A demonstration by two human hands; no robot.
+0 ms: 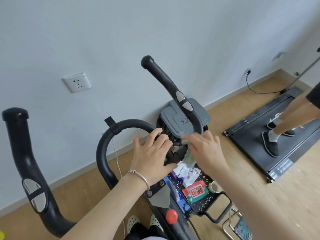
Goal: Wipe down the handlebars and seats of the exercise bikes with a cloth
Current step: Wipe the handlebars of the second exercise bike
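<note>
— Where is the green cloth?
— Gripped in the right hand fingers, held against the base of the bike's right handlebar.
— The left hand?
— Fingers spread, released, resting on the bar's centre.

Both forearms reach forward. Left grip, fingers spread, rests on the middle of the handlebar; right grip, just beside it, clutches the cloth.

Crumpled green cloth at black handlebar base.
</note>
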